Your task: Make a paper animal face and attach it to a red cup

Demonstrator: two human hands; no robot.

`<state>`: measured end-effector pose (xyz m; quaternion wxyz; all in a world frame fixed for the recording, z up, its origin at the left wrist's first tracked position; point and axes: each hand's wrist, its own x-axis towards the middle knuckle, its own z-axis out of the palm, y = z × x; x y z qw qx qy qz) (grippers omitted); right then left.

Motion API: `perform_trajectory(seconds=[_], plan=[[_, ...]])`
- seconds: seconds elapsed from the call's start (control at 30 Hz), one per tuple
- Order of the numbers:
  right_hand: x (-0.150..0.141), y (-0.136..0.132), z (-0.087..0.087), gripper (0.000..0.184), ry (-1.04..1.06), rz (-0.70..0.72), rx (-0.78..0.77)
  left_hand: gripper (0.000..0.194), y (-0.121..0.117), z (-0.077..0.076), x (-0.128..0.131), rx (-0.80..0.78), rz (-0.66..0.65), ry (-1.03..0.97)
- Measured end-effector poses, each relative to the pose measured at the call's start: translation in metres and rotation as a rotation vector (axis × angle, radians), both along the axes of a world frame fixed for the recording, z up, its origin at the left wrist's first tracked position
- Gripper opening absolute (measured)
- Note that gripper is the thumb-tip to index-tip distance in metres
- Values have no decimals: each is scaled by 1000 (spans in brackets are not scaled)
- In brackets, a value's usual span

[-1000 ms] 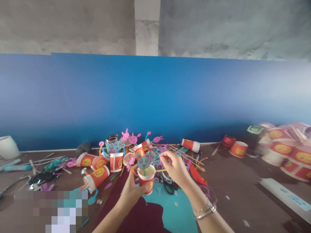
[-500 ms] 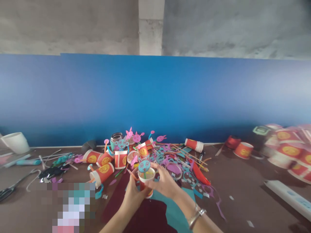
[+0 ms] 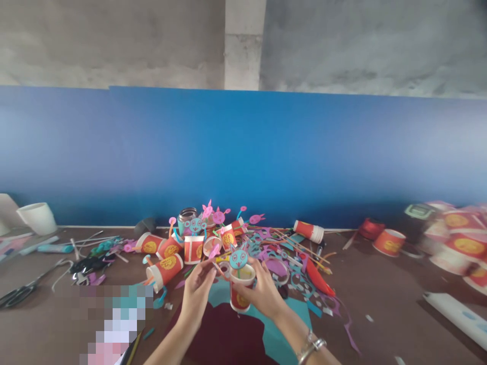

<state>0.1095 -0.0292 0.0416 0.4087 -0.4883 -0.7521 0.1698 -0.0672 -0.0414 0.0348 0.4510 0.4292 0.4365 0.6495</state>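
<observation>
My right hand (image 3: pixel 262 295) grips a red and white paper cup (image 3: pixel 239 294) from its right side. A teal paper bunny face (image 3: pixel 238 258) on a stick rises out of the cup. My left hand (image 3: pixel 197 288) is to the left of the cup, its fingertips pinching a thin orange strip (image 3: pixel 216 266) at the cup's rim. Both hands are held just above a maroon sheet (image 3: pixel 224 339) and a teal sheet (image 3: pixel 283 332) on the brown table (image 3: pixel 380 309).
Behind the hands lies a heap of red cups (image 3: pixel 167 266) with paper bunnies, a glass jar (image 3: pixel 185 217), sticks and paper scraps. Scissors (image 3: pixel 19 293) lie far left near a white pot (image 3: pixel 38 218). More red cups (image 3: pixel 456 243) stand at the right, and a white power strip (image 3: pixel 456 314).
The right hand dropped from pinching a strip beside the cup to gripping the cup itself. The left hand let go of the cup and now pinches a strip at its rim.
</observation>
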Motion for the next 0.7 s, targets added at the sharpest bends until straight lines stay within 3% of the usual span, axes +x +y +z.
perform_trajectory(seconds=[0.13,0.2,0.3,0.43,0.7], plan=[[-3,-3,-10,54,20,-142,141,28,1,-2,0,-20,16,22],[-7,-7,-10,42,4,-187,272,25,0,-2,0,-12,-17,25],[-15,-10,-4,28,-139,-103,398,22,-1,0,1,2,-76,34],[-22,-10,1,31,-255,-1,410,20,-3,5,2,-2,-121,51],[-24,-12,-5,24,-206,-68,449,26,-6,3,6,-38,-97,100]])
